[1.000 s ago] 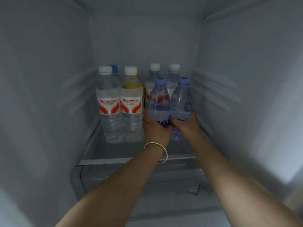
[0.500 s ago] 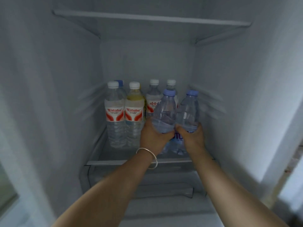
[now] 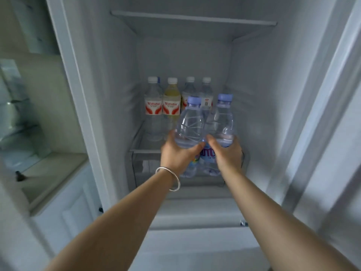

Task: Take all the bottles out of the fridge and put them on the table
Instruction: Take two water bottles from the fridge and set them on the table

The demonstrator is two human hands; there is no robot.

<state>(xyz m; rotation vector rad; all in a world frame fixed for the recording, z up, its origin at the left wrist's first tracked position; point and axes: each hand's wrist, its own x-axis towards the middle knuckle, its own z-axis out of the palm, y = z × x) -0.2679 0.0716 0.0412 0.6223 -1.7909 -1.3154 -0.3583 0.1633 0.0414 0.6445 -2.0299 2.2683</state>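
Note:
My left hand point(image 3: 176, 154) grips a clear water bottle with a pale blue cap point(image 3: 190, 122) around its middle. My right hand point(image 3: 227, 153) grips a second blue-capped bottle point(image 3: 223, 118) beside it. Both bottles are upright and held just in front of the fridge shelf point(image 3: 144, 150). Further back on that shelf stand several white-capped bottles: a clear one with a red and white label point(image 3: 154, 106), a yellowish one point(image 3: 172, 103), and two more point(image 3: 206, 90) partly hidden behind the held pair. A blue cap peeks out behind the leftmost bottle.
An upper glass shelf point(image 3: 193, 18) spans the fridge above. A clear drawer point(image 3: 140, 167) sits below the bottle shelf. Left of the fridge frame is a recessed counter niche point(image 3: 54, 169) above a white cabinet door point(image 3: 64, 218). The fridge's right wall point(image 3: 273, 114) is close.
Both hands have drawn the two blue-capped bottles back and up, off the shelf and toward me. My view has pulled back, so the fridge frame and the niche on the left now show.

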